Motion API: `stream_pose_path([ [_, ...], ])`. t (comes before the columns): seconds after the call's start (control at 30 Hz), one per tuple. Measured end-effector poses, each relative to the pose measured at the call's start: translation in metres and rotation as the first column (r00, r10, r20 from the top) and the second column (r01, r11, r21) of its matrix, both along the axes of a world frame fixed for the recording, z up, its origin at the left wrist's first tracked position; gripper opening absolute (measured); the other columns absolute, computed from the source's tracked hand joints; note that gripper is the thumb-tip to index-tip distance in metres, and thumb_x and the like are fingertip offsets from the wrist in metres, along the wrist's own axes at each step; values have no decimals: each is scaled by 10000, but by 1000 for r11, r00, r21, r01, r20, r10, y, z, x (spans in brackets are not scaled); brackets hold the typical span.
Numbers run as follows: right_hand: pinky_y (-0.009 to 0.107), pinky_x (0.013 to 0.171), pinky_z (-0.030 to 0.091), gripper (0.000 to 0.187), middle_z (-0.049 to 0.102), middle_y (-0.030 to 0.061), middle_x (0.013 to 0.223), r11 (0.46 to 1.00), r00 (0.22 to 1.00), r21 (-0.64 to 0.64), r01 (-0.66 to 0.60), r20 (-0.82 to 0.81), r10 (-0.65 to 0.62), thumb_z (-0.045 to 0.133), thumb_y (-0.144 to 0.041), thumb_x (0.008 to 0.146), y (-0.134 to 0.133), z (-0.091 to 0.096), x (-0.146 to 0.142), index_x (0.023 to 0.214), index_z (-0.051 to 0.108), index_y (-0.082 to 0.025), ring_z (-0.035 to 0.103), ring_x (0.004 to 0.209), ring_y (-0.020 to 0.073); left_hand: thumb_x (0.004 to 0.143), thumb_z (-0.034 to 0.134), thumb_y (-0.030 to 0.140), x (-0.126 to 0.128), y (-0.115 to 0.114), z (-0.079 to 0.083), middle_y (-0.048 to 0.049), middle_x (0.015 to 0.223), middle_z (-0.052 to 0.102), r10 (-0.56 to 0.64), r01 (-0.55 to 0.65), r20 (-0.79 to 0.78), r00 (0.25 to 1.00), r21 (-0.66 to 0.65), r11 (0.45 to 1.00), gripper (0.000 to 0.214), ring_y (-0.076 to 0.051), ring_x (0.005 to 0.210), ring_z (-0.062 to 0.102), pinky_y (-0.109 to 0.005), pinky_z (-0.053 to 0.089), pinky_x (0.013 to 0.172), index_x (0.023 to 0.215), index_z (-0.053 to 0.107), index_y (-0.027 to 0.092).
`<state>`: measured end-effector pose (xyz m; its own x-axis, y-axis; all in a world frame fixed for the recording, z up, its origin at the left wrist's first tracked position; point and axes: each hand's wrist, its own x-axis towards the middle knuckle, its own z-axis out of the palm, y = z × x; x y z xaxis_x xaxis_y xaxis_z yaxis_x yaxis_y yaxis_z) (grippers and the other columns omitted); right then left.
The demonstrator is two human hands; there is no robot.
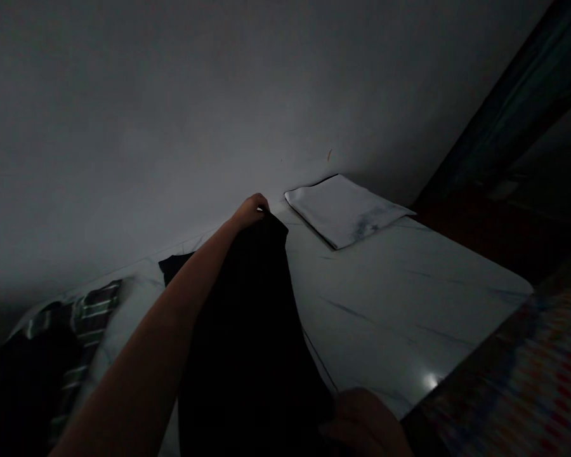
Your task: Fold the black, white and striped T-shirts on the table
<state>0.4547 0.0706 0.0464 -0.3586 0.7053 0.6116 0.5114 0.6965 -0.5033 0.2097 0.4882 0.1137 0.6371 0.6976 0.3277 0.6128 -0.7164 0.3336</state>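
A black garment (250,324) stretches from the far side of the marble-patterned table towards me, its type hard to make out in the dim light. My left hand (254,208) reaches out and pinches its far end between thumb and fingers. At the near edge, my right hand (366,419) is closed at the garment's lower right side; its fingers are dark and partly cut off by the frame. Part of the black cloth (176,263) shows beyond my left forearm.
A folded white cloth with dark blotches (342,209) lies on the tabletop (385,317) by the wall. At left is a heap of dark and striped clothing (92,317). A colourful patterned fabric (542,381) appears at lower right. The wall (171,114) runs behind the table.
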Motion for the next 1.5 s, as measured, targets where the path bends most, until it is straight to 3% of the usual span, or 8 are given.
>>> stream_pose_path([
  [0.1,177,533,465,244,663,-31,672,972,990,-205,-113,61,128,443,-297,1015,-9,-15,-24,859,624,-250,618,573,95,663,571,54,-57,-20,-2,-42,879,653,35,-35,152,988,-3,999,189,-173,905,611,-319,514,871,754,693,167],
  [0.3,230,633,492,284,705,27,894,954,955,-174,-245,126,269,541,-120,857,-13,-48,-32,1111,606,-230,647,754,148,534,458,-25,-134,-73,-35,-37,901,638,283,-271,105,953,-110,956,324,-165,922,617,-340,512,904,703,653,172],
  [0.6,237,656,500,320,684,35,884,890,932,-286,-354,-30,361,501,-88,780,-8,-28,-15,1046,596,-239,642,784,154,567,454,-40,-147,-104,-38,-71,1055,587,372,-365,128,919,-75,928,338,-184,1038,584,-333,523,889,767,639,160],
  [0.87,263,729,510,435,697,41,935,911,940,-306,-277,111,323,498,-16,737,-11,-24,-18,1075,652,-242,644,858,161,599,414,-62,-156,-127,-44,-39,1019,645,364,-381,-133,922,-140,914,404,-157,964,619,-330,493,961,770,687,182],
  [1.07,290,721,532,495,681,67,964,902,930,-353,-250,171,325,469,-12,734,-14,-23,-18,1148,638,-225,639,870,181,765,486,2,-138,-163,-26,-74,1315,559,533,-555,-220,817,-46,831,398,-243,1167,560,-389,475,992,1039,684,211],
  [1.27,371,792,543,497,684,88,1041,981,933,-166,-104,325,154,479,-15,701,-13,-20,-5,1118,645,-229,638,945,228,866,568,184,-104,-310,-16,-69,1041,596,506,-527,-247,827,-22,850,113,-227,1026,569,-390,479,944,972,604,202],
  [1.4,373,787,550,433,686,78,1030,998,926,-58,-24,376,44,478,-8,727,-12,-22,3,1046,670,-229,638,941,230,843,632,290,-75,-453,-33,-49,1011,614,401,-458,-277,873,-187,869,141,-224,932,583,-379,510,830,971,595,244],
  [1.5,344,750,562,375,678,77,992,1000,951,-7,-18,309,20,441,-17,794,-11,-24,8,1004,676,-221,643,910,211,813,655,304,-55,-524,-54,-85,1123,623,479,-515,-212,852,-173,839,284,-265,1013,588,-428,522,865,1084,585,258],
])
